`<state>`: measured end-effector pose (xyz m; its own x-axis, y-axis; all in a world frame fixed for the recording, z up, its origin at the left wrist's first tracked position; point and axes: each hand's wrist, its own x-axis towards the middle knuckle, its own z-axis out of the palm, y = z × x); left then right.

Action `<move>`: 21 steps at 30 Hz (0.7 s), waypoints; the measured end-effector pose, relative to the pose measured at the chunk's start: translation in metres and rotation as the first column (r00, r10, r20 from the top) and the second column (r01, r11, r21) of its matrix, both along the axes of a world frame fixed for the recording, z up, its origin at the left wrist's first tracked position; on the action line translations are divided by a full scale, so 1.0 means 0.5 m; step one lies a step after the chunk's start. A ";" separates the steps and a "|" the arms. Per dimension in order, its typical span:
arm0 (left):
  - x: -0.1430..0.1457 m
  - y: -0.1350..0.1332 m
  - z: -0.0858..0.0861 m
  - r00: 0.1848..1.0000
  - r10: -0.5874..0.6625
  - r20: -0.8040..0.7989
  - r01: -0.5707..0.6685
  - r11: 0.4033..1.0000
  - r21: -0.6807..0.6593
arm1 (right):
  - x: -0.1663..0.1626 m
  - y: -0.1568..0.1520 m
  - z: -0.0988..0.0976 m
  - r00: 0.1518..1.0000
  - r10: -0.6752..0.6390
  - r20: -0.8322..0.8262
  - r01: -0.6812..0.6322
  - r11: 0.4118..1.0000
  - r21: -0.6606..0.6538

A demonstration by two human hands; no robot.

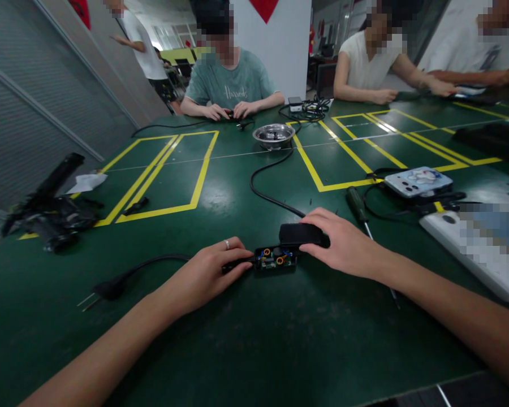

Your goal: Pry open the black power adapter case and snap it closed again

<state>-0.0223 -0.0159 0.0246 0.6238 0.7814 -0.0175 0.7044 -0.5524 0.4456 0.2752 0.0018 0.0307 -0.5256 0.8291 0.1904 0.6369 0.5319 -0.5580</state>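
An opened black power adapter case (275,261) lies on the green table, its circuit board with copper-coloured coils facing up. My left hand (220,263) is closed round the black cord end at the case's left side. From there the cord runs left to a two-pin plug (109,288). In my right hand (337,240) is a black case cover (302,234), gripped by its right end and held just above the far right part of the case. Another black cable (275,199) leads from near my right fingers toward a metal bowl.
A screwdriver (356,204) lies right of my right hand, near a phone (419,181) and a white device (483,249). The metal bowl (274,134) holds small parts. Black cables and parts (55,212) are piled at left. Several people sit or stand beyond the table.
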 end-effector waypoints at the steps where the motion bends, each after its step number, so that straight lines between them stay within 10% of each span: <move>1: 0.000 0.000 -0.001 1.000 0.002 -0.005 -0.002 1.000 0.003 | -0.009 -0.004 0.001 1.000 0.006 -0.009 -0.005 1.000 0.011; 15: 0.000 0.002 -0.002 0.996 -0.013 -0.089 0.019 0.998 0.067 | -0.070 -0.030 -0.029 0.965 0.144 0.218 -0.183 0.968 0.173; 21: 0.003 -0.007 0.008 0.979 0.094 -0.181 -0.022 0.931 0.364 | 0.003 0.005 0.018 0.983 -0.181 0.031 0.168 0.952 0.255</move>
<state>-0.0209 -0.0193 0.0288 0.5901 0.7923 0.1551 0.7921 -0.6054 0.0786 0.2766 0.0044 0.0396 -0.3922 0.8383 0.3788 0.7577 0.5279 -0.3838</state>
